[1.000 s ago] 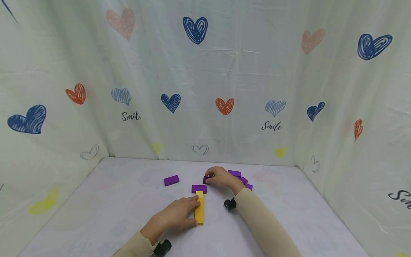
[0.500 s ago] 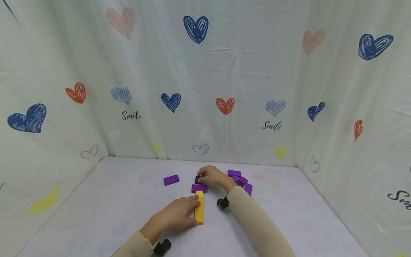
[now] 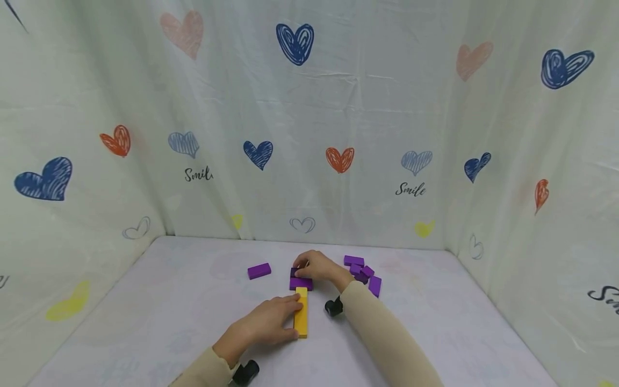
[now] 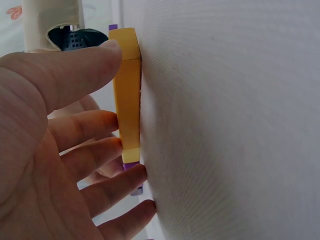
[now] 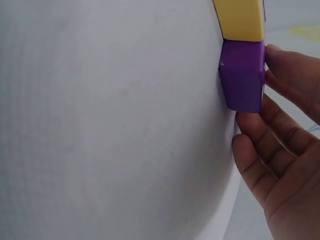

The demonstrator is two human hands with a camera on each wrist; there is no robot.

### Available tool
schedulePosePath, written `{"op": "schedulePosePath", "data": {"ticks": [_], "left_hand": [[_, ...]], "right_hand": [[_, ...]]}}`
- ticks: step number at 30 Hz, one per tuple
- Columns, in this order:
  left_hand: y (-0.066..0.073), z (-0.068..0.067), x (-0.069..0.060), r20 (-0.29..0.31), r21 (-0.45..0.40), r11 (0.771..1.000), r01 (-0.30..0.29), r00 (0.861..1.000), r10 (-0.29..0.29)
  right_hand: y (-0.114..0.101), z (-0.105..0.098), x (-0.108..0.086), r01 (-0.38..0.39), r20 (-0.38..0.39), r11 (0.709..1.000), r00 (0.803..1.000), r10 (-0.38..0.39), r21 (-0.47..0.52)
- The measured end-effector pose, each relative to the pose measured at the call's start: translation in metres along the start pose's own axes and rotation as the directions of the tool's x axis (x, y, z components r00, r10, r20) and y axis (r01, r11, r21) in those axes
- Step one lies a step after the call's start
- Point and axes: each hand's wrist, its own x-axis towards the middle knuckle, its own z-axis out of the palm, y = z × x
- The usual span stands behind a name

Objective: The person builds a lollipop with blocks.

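Note:
A yellow block strip [image 3: 301, 317] lies lengthwise on the table in the head view. Along its left side rests my left hand [image 3: 267, 321], fingertips and thumb touching that one side; the left wrist view shows its fingers loosely spread. Crosswise against the strip's far end sits a purple block [image 3: 301, 284]. Just behind it, my right hand [image 3: 319, 267] pinches a dark purple block [image 3: 293, 272], partly hidden by the fingers. In the right wrist view the crosswise purple block [image 5: 243, 80] covers most of what the right fingertips hold.
A single purple block [image 3: 259, 271] lies to the left, beyond the left hand. Several purple blocks [image 3: 354, 260] are heaped right of the right hand. The white table [image 3: 169, 301] ends at a heart-printed curtain [image 3: 377, 215].
My right hand has moved left with the dark purple block, from right of the crosswise block to directly behind its left part. The left hand stays on the yellow strip.

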Motion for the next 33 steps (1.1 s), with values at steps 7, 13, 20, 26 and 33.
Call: {"op": "schedulePosePath", "data": {"ticks": [7,13,20,26,33], "left_hand": [[0.000,0.000,-0.001,0.001,0.004,1.000,0.000,1.000,0.000],[0.000,0.000,-0.001,-0.006,0.015,1.000,-0.012,1.000,0.012],[0.000,-0.001,-0.001,0.000,0.009,1.000,-0.012,1.000,0.012],[0.002,-0.001,-0.001,0.004,0.010,1.000,-0.002,1.000,0.002],[0.002,-0.001,-0.001,0.015,-0.006,1.000,0.022,1.000,-0.022]], "right_hand": [[0.002,0.000,-0.001,0.003,0.010,1.000,1.000,-0.004,0.026],[0.005,0.001,-0.001,0.004,0.009,0.999,1.000,-0.004,0.037],[0.004,0.001,-0.002,-0.013,0.013,0.998,1.000,0.012,0.067],[0.004,0.000,-0.005,-0.007,0.002,0.999,1.000,0.007,0.050],[0.009,-0.012,-0.022,0.013,-0.038,0.999,0.999,-0.011,0.033]]}}
